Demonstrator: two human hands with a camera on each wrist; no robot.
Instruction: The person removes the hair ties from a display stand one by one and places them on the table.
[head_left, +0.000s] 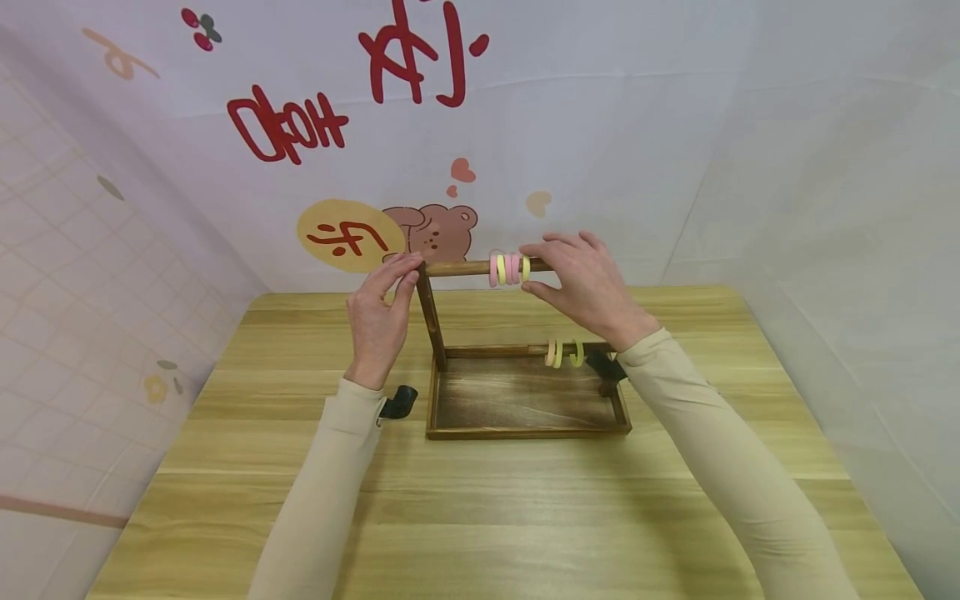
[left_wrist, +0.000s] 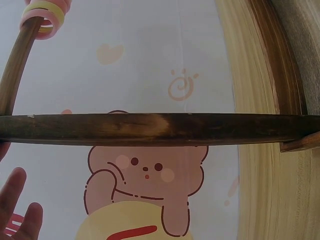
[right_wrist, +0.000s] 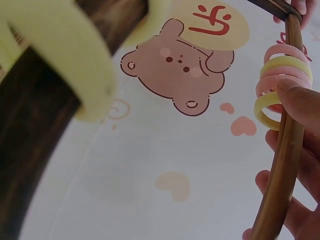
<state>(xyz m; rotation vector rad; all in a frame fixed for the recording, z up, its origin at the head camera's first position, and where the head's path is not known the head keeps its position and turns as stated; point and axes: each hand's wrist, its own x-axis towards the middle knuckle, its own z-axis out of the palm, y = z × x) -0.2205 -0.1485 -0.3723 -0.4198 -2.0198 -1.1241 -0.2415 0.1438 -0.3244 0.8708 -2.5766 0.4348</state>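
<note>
A dark wooden rack (head_left: 431, 317) with a tray base stands on the table, one bar high and another lower. My left hand (head_left: 381, 312) grips the top of its left post, thumb and fingertips at the corner. Several pink and yellow hair ties (head_left: 508, 269) hang side by side around the upper bar (head_left: 457, 268). At the right end of that row, my right hand (head_left: 588, 283) pinches a yellow hair tie (right_wrist: 260, 111) around the bar; the thumb lies against it in the right wrist view, other fingers behind the bar. The bar's right end is hidden by this hand.
Three yellowish hair ties (head_left: 557, 354) hang on the lower bar (head_left: 517, 350), below my right wrist. The rack's tray (head_left: 525, 432) sits towards the back of the wood-grain table (head_left: 480, 517). A white printed cloth (head_left: 600, 125) stands behind. Black wrist mounts (head_left: 400, 402) stick out from both sleeves.
</note>
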